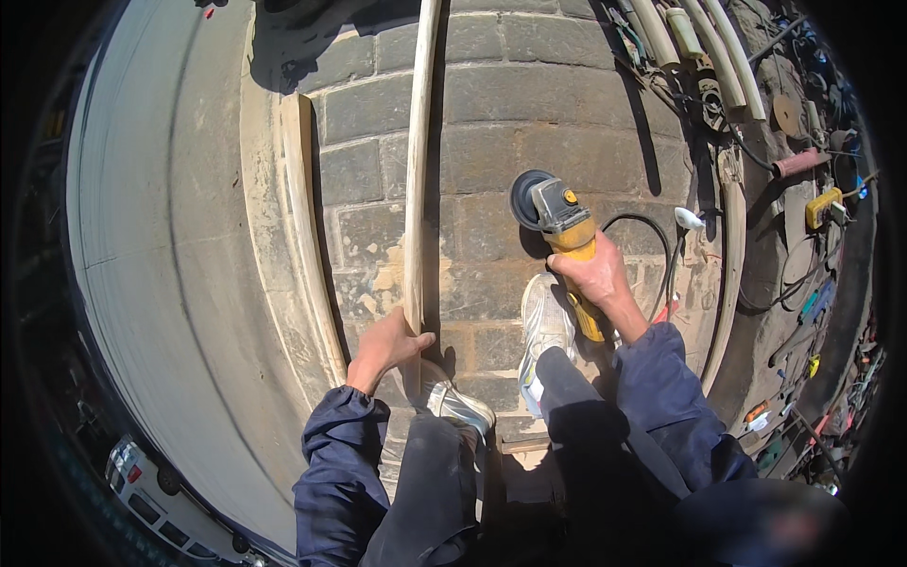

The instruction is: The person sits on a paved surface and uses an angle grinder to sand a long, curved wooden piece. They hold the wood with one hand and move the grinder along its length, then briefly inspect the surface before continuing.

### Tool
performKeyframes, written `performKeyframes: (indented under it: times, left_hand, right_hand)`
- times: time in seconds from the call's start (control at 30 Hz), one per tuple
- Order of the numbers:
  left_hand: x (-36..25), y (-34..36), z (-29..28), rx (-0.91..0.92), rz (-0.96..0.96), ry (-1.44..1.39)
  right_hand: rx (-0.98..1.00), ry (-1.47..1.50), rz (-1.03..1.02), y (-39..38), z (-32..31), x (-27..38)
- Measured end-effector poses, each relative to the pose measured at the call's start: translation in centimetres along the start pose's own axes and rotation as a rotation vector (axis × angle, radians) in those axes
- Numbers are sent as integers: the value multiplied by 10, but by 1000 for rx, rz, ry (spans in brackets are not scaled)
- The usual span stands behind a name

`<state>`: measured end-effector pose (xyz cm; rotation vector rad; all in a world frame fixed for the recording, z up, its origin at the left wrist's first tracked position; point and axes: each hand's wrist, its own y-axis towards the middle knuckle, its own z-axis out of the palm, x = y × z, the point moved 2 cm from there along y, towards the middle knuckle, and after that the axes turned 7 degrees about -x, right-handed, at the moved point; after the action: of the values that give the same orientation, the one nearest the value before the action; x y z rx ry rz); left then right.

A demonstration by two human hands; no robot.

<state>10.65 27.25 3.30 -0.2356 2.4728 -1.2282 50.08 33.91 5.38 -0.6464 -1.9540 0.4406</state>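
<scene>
A long pale wooden pole (417,180) runs from the far edge down to my left foot. My left hand (385,347) is closed around its near end, thumb pointing right. In my right hand (597,276) is a yellow angle grinder (571,236), gripped by its body. Its round dark disc (531,199) faces far left, apart from the pole and above the paving. Whether the disc is spinning cannot be told. A black cord (652,223) curves away to the right of the grinder.
Wooden strips lie along the left kerb (304,217) and at right (728,274). More pale poles (727,57) lie at the far right. Tools, discs and a yellow socket block (825,208) clutter the right edge. My shoes (546,326) stand on the brick paving. A white van (165,501) is at lower left.
</scene>
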Motion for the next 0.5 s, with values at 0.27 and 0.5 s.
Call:
performKeyframes:
  times: [0.27,0.5]
  left_hand:
    - [-46,136,-53,-420,53,-562]
    - [-85,164,-63,-327,-8,-894]
  right_hand:
    - [-3,27,3,4,0,-12]
    - [7,-4,16,1,-5,-10]
